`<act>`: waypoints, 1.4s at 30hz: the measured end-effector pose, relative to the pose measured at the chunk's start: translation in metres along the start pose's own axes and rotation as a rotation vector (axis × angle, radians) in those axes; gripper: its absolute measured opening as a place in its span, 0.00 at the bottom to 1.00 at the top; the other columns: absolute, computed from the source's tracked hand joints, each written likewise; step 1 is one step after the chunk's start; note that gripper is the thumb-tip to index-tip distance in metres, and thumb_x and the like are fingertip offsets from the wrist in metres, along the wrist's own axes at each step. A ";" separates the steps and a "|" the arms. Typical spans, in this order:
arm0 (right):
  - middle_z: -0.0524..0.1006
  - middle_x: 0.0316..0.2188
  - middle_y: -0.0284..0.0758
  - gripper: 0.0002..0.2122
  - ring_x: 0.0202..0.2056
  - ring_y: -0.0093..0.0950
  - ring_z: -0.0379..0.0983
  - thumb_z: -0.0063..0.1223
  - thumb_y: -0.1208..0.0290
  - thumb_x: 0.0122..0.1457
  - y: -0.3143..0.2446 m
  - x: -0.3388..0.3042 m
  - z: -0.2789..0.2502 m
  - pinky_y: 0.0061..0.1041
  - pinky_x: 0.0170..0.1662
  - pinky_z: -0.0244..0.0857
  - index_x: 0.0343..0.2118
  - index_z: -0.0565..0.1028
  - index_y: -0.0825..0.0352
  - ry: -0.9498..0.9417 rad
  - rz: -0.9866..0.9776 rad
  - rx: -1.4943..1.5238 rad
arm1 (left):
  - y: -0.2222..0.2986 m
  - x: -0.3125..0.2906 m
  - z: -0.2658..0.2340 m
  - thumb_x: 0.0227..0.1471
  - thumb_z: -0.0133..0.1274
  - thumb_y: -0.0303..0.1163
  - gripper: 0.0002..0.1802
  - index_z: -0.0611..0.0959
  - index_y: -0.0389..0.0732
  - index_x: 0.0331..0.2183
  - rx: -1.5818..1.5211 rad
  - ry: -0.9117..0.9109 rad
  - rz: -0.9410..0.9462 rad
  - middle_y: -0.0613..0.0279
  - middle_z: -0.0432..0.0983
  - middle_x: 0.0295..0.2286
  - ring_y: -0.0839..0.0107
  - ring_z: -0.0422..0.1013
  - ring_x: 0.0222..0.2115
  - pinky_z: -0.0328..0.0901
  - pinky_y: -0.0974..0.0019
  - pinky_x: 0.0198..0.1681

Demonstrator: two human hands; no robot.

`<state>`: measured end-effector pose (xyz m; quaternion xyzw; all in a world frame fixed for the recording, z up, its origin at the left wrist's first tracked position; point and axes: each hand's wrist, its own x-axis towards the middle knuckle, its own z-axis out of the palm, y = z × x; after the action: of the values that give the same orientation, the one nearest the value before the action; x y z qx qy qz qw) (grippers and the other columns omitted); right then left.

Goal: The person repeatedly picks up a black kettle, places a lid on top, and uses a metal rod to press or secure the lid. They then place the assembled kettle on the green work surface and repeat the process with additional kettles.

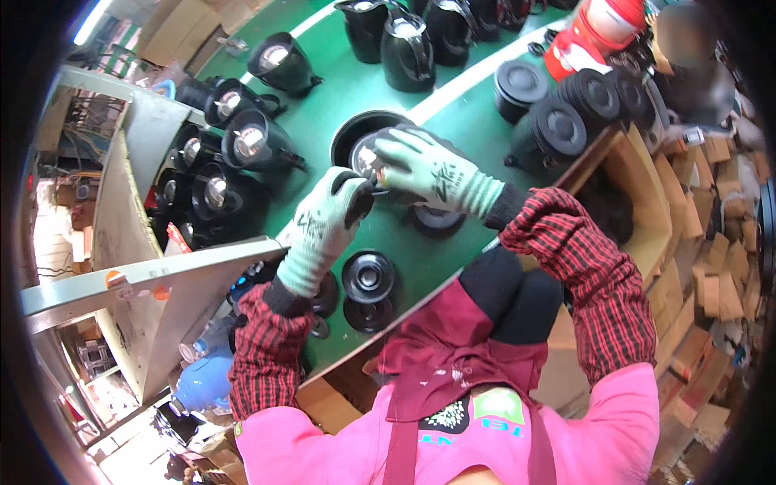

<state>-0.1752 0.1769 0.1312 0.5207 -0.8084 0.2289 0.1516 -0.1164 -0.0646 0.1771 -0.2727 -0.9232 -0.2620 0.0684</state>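
Observation:
Both my hands wear pale green gloves with dark palms and meet at the table's middle. My right hand (432,168) grips a black round vessel (414,196) with a shiny metal part at its centre, its fingers bent over the front. My left hand (330,212) is close beside it, fingers curled in near its lower left edge; what they hold, if anything, is hidden. Behind the vessel shows the rim of a black round bowl (346,136). A black disc-shaped lid (436,221) lies under my right wrist. Nearer me stands a black round part (368,276) with a ringed centre.
Black jugs (407,52) stand on the green table (343,85) at the back, and open black vessels (246,139) with metal inside crowd the left. Black lids (559,125) and a red-and-white appliance (602,32) are at right. A metal rail (162,275) juts in from the left; a cardboard box (647,194) sits beside the table.

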 end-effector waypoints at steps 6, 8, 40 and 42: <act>0.70 0.58 0.44 0.29 0.60 0.39 0.67 0.74 0.75 0.43 -0.115 -0.099 -0.025 0.37 0.58 0.67 0.52 0.76 0.61 0.363 0.637 0.651 | 0.040 -0.105 0.023 0.58 0.52 0.24 0.29 0.66 0.36 0.60 -0.739 0.507 -0.598 0.55 0.70 0.50 0.66 0.70 0.48 0.65 0.62 0.54; 0.70 0.59 0.43 0.31 0.61 0.35 0.66 0.73 0.78 0.45 -0.145 -0.146 -0.007 0.35 0.59 0.67 0.55 0.74 0.62 0.523 0.809 1.047 | 0.026 -0.157 0.036 0.60 0.47 0.26 0.25 0.69 0.37 0.59 -0.825 -0.060 -0.792 0.57 0.70 0.53 0.66 0.70 0.50 0.65 0.61 0.55; 0.62 0.60 0.46 0.42 0.63 0.50 0.54 0.64 0.33 0.43 -0.082 -0.091 0.106 0.63 0.61 0.49 0.64 0.64 0.35 -0.012 1.155 0.206 | 0.034 -0.291 0.059 0.57 0.52 0.40 0.33 0.67 0.38 0.61 -1.408 -0.136 -1.018 0.56 0.68 0.56 0.63 0.68 0.52 0.65 0.57 0.56; 0.66 0.59 0.41 0.44 0.60 0.37 0.61 0.70 0.50 0.47 -0.123 -0.100 0.069 0.43 0.63 0.56 0.67 0.60 0.49 0.468 1.027 0.926 | 0.032 -0.285 0.063 0.56 0.53 0.40 0.34 0.67 0.38 0.61 -1.399 -0.174 -0.988 0.55 0.68 0.56 0.63 0.68 0.52 0.65 0.57 0.56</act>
<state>-0.0225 0.1742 0.0509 0.0238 -0.7174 0.6950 -0.0417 0.1421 -0.1425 0.0602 0.1618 -0.5643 -0.7485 -0.3084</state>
